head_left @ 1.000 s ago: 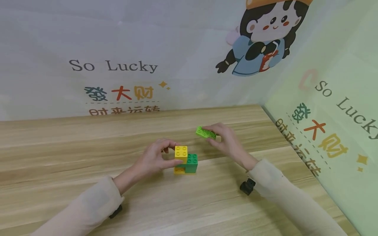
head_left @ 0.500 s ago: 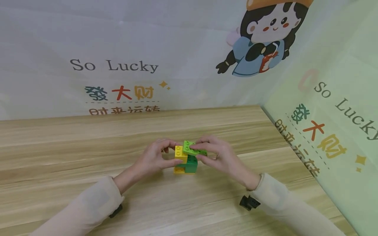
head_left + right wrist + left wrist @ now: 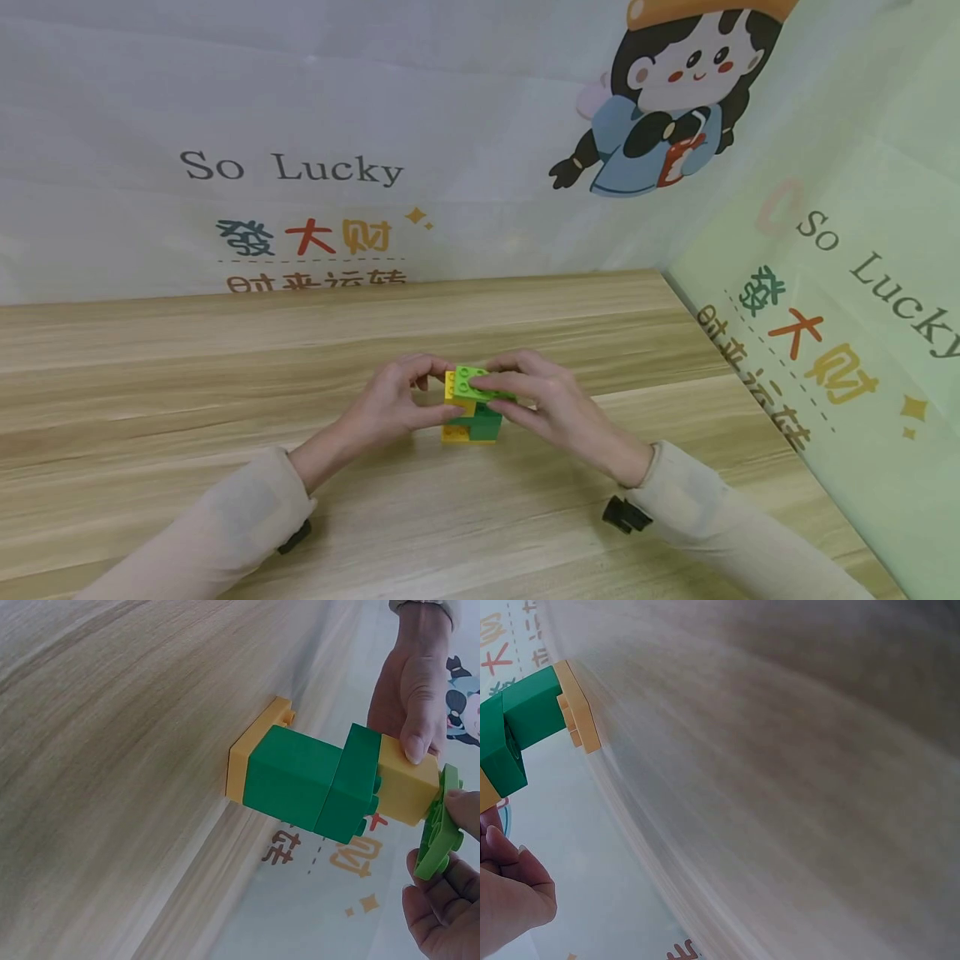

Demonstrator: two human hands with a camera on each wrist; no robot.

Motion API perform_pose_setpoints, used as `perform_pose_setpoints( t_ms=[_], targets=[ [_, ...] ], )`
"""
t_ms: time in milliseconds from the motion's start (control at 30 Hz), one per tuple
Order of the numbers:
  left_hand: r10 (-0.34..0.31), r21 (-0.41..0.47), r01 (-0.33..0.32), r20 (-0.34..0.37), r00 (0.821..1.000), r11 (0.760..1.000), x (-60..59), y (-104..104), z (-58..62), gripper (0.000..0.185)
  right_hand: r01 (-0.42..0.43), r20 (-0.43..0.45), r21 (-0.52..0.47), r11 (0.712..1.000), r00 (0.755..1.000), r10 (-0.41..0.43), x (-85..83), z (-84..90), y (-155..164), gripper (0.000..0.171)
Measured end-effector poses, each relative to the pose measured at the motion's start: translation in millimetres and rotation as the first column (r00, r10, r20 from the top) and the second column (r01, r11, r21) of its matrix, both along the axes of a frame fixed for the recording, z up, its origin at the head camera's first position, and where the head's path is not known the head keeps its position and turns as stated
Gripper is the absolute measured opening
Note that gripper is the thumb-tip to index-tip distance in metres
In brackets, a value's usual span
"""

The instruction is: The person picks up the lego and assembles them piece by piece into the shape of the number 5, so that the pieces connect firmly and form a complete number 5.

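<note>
A small stack of toy building bricks stands on the wooden table (image 3: pixel 390 517). At its foot lies a thin orange-yellow plate (image 3: pixel 238 771), under a dark green block (image 3: pixel 292 774) and a second green brick (image 3: pixel 348 780) offset on it. On top sits a yellow brick (image 3: pixel 407 778), gripped between thumb and fingers of my left hand (image 3: pixel 382 402). My right hand (image 3: pixel 558 408) pinches a lime green studded plate (image 3: pixel 468 383), which is at the top of the yellow brick and overhangs it to the right. In the right wrist view, that plate slants slightly against the yellow brick's top.
A white sheet (image 3: pixel 480 125) with printed lettering and a cartoon figure rises behind the table. Another printed sheet (image 3: pixel 885 208) borders the right side. Black wrist devices (image 3: pixel 627 515) show below the sleeves.
My right hand has brought the lime green plate left and toward me, from behind the stack to the top of the yellow brick. My left hand has kept its grip in place.
</note>
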State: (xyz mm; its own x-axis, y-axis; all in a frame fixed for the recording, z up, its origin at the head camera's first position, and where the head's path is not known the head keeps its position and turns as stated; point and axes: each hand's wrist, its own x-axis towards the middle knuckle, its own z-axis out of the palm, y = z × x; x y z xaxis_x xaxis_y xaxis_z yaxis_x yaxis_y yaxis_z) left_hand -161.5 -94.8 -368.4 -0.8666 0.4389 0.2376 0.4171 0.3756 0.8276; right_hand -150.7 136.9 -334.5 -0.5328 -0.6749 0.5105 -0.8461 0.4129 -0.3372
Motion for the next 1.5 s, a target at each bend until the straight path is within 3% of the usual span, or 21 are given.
perform_pose_setpoints(
  t_ms=[433, 1100, 1500],
  targets=[
    [0.003, -0.009, -0.003, -0.041, 0.999, 1.000, -0.7, 0.7, -1.6, 0.033, 0.010, -0.021, 0.062, 0.998, 1.000, -0.009, 0.3, 4.1, -4.5, 0.028],
    [0.000, -0.023, -0.001, -0.036, 0.999, 1.000, -2.2, 1.5, -1.4, 0.033, -0.001, -0.021, 0.105, 0.994, 1.000, 0.003, -3.5, 8.8, -6.1, 0.026],
    [0.003, -0.039, -0.005, -0.043, 0.999, 0.999, -2.1, 3.2, -0.5, 0.032, -0.002, -0.091, 0.143, 0.990, 0.996, 0.015, -2.9, 12.6, -5.8, 0.026]
  ],
)
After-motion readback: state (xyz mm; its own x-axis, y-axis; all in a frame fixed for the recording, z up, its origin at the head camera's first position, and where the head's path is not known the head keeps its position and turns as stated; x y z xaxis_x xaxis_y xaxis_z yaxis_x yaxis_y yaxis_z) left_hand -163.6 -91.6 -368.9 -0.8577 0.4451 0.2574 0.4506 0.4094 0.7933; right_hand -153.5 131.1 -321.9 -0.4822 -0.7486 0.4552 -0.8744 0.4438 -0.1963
